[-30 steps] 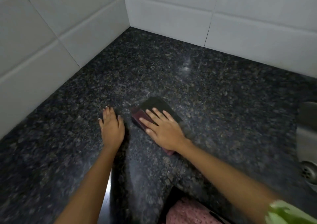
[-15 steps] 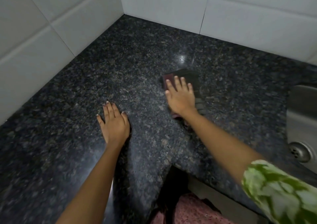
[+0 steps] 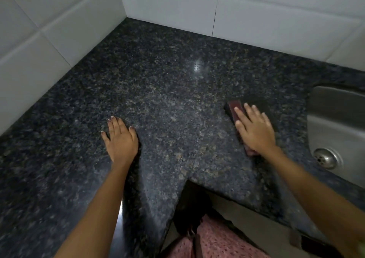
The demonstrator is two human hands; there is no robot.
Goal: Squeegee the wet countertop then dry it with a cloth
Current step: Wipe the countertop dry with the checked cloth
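On the right of the dark granite desk point(image 3: 177, 83), just beside the sink point(image 3: 335, 119), the right hand point(image 3: 254, 129) lies flat on the squeegee point(image 3: 235, 107), fingers spread. The left hand point(image 3: 120, 139) rests open-palmed, holding nothing.

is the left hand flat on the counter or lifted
Flat: the left hand lies palm-down, fingers spread, on the countertop, holding nothing.

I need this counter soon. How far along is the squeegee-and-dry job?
Done: cannot tell; the countertop shows glare but no clear dry patch. In hand: the right hand presses a dark red-edged squeegee flat near the sink; the left hand rests flat. Left: drying, no cloth in view.
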